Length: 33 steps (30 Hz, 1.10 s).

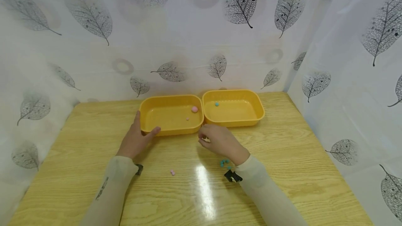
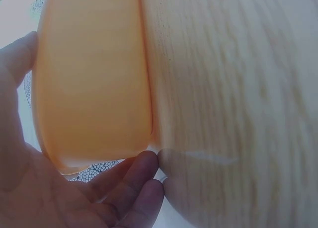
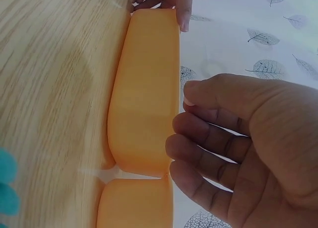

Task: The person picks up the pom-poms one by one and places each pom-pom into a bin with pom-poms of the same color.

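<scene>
My left hand [image 1: 135,140] holds the left end of the left yellow tray [image 1: 171,130], with the thumb at its front rim and the fingers around the end wall. Just in front of where the two trays meet hovers my right hand [image 1: 220,140]. Its thumb and index finger pinch a small pale pink ball [image 3: 188,103], mostly covered by the fingertips, while the other fingers curl loosely. Inside the left tray lie a larger pink ball [image 1: 194,109] and a tiny pink ball [image 1: 187,119]. The right yellow tray [image 1: 233,123] contains a blue ball [image 1: 217,104].
Several small blue balls [image 1: 222,163] lie on the wooden table [image 1: 163,201] near the right wrist. A little cluster of pink balls [image 1: 172,172] sits between the forearms. Behind the trays rises a white leaf-patterned curtain [image 1: 188,44], which also covers both sides.
</scene>
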Each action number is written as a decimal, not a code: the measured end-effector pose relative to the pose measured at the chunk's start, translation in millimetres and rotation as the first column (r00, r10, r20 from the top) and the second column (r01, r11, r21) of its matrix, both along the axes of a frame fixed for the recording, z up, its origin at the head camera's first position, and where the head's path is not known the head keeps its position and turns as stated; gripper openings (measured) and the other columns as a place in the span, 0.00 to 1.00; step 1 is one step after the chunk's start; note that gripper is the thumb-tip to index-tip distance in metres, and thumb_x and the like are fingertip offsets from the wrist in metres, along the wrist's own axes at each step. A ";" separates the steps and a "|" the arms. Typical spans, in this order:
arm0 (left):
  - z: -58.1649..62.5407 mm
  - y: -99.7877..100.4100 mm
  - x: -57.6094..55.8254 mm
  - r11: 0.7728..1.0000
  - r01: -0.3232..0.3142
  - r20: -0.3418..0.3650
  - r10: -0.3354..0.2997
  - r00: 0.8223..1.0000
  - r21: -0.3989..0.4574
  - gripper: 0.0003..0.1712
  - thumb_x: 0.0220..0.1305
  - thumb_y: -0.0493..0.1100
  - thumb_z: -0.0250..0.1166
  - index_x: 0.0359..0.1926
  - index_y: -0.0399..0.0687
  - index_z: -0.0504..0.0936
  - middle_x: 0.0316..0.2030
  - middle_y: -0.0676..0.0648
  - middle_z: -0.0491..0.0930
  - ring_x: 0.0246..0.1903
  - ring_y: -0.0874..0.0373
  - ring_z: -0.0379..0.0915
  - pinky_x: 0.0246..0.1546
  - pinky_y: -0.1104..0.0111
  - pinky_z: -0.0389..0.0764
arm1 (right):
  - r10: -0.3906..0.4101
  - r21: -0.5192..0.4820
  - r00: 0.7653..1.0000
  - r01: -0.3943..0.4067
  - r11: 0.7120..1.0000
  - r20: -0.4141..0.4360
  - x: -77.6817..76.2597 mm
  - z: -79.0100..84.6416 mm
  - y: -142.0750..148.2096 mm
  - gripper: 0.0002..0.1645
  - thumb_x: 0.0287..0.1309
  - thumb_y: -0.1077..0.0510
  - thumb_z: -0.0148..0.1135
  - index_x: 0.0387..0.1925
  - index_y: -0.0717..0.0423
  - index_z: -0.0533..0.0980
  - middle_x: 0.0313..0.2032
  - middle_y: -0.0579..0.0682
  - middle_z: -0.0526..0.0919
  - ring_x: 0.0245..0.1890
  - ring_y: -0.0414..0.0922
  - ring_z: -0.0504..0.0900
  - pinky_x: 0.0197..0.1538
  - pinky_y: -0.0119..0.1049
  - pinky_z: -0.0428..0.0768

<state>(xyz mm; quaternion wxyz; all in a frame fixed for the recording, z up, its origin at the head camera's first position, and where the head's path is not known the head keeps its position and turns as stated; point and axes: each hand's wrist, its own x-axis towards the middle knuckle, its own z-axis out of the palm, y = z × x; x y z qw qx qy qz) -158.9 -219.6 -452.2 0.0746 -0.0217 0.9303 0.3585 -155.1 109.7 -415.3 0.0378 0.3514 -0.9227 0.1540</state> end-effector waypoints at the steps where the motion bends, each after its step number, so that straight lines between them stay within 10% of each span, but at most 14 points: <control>1: -0.5 -0.3 -0.1 1.000 -0.002 0.000 0.002 1.000 0.001 0.69 0.64 0.80 0.55 0.80 0.56 0.18 0.81 0.32 0.35 0.77 0.27 0.40 0.73 0.33 0.51 | 0.000 0.002 1.000 0.000 1.000 0.000 0.0 -0.2 -0.3 0.03 0.67 0.54 0.70 0.37 0.47 0.82 0.34 0.39 0.82 0.33 0.36 0.80 0.37 0.32 0.81; 22: -3.3 -4.4 1.8 1.000 -0.020 0.015 0.020 1.000 0.012 0.68 0.65 0.79 0.54 0.80 0.59 0.17 0.81 0.34 0.35 0.78 0.29 0.40 0.73 0.33 0.50 | 0.004 0.004 1.000 -0.005 1.000 0.022 -0.8 -0.4 -4.6 0.02 0.68 0.55 0.68 0.38 0.47 0.83 0.36 0.40 0.84 0.34 0.36 0.81 0.38 0.32 0.82; 33: -0.8 -3.6 -0.2 1.000 0.000 -0.015 0.000 1.000 0.017 0.68 0.65 0.79 0.55 0.81 0.56 0.20 0.82 0.35 0.35 0.78 0.29 0.41 0.73 0.34 0.51 | -0.052 -0.167 0.995 0.065 0.984 0.085 -30.9 5.7 -6.2 0.04 0.67 0.60 0.66 0.42 0.53 0.83 0.37 0.44 0.85 0.36 0.40 0.80 0.42 0.37 0.82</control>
